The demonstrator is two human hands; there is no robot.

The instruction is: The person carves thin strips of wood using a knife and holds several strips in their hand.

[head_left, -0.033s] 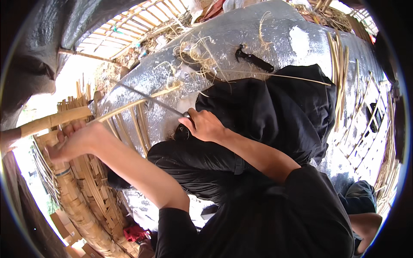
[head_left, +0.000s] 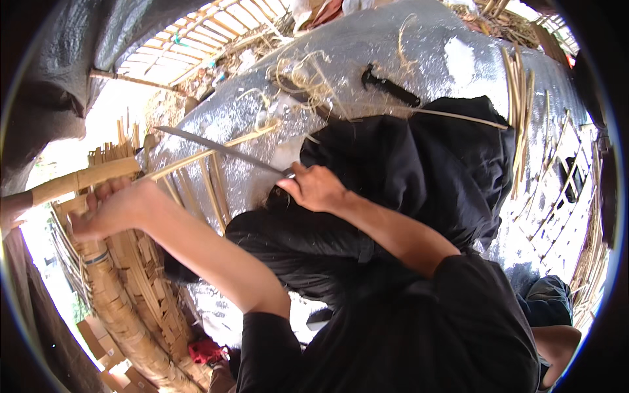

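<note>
Strong daylight is overexposed beyond the left fingers [head_left: 105,190]; ahead of the right fingers [head_left: 300,170], the silver sheet [head_left: 354,49] gives glare; far edges are bent.

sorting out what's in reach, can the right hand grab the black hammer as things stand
Probably not freely: the right hand holds the long blade, and black cloth lies between. The black hammer itself looks uncovered on the silvery sheet.

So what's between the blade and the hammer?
Between the blade and the hammer, the head view shows silver sheet scattered with tangled pale shavings.
</note>
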